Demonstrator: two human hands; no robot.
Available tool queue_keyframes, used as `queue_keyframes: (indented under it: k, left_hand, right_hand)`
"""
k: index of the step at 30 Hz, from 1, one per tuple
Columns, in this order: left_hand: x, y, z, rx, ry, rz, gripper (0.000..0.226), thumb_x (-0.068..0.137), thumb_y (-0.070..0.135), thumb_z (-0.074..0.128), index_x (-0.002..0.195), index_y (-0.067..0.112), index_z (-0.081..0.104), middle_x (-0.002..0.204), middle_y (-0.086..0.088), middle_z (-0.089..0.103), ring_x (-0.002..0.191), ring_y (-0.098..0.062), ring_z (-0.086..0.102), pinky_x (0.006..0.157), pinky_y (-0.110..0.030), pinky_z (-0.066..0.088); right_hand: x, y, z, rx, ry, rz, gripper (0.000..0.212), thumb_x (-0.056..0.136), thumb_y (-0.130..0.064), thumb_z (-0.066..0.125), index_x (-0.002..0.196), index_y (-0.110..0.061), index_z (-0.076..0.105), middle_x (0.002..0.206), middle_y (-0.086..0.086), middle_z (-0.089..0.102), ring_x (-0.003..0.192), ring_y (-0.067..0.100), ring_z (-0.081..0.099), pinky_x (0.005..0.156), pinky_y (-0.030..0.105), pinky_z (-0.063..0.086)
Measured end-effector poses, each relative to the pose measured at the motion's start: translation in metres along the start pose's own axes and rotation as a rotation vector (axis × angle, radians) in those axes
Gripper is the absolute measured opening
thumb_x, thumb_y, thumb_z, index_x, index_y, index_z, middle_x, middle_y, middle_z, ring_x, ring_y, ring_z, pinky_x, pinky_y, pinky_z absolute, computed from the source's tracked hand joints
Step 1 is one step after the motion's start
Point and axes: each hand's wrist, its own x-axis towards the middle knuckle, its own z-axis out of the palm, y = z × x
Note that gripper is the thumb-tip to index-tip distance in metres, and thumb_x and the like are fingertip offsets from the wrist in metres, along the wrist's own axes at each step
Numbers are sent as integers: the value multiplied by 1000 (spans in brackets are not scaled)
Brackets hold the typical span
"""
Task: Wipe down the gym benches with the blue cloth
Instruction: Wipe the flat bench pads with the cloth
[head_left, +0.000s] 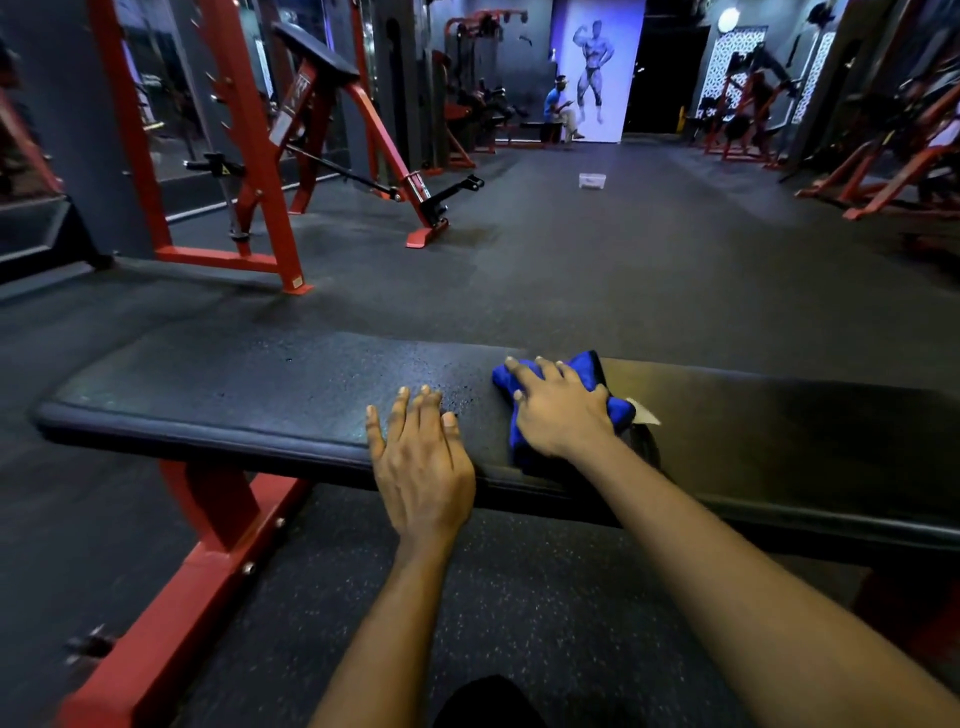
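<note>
The black padded table (234, 384) runs across the view, its rounded left end in sight and its right end cut off by the picture's edge. The blue cloth (587, 366) lies bunched on the table top, about midway along the visible length, reaching from near the far edge almost to the near edge. A white tag (644, 413) sticks out on the cloth's right side.

The right hand (561, 410) presses down on the cloth, its fingers (524, 374) straight and spread apart, with the tips close to the table's far edge. The left hand (421, 457) rests flat on bare padding just left of the cloth. Its palm lies over the near edge and its fingers (405, 410) are straight and only slightly parted, holding nothing.

From the left hand to the table's left end the padding is bare and speckled. A red frame (208, 519) carries the table from below. Beyond the far edge lies a wide stretch of dark floor (571, 260), with a red rack (249, 156) well off to the far left and a small pale box (592, 180) farther out.
</note>
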Motion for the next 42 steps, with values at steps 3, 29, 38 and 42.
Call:
queue_keyframes:
  k: [3,29,38,42]
  left_hand:
    - [-1,1,-1,6,-10,2,48,98,33,30,127,11,62,136,-5,60,137,-20,43,122,-44,12]
    - [6,-15,-14,-107,64,-119,50,100,36,25,129,11,57,142,-8,54,143,-23,32,122,-35,2]
    - [16,-54,-13,-58,38,-198,71,95,48,13,147,7,38,156,-9,34,148,-24,22,118,-26,-6]
    - [13,-62,-20,-166,-24,-158,76,93,55,7,153,11,27,161,-5,25,150,-16,13,116,-17,-9]
  right_hand:
    - [-43,-7,6,-54,80,-18,53,105,-38,27,156,-40,13,165,1,16,151,25,13,112,62,21]
    - [-49,17,-6,-82,-14,-255,53,105,-43,26,154,-49,8,166,-7,8,152,21,10,112,57,23]
    - [-16,-49,9,-90,24,-414,51,105,-43,26,155,-40,15,163,2,21,149,28,18,109,55,26]
    - [3,-90,11,-80,-39,-460,52,106,-41,26,156,-37,15,163,4,20,150,31,16,111,61,20]
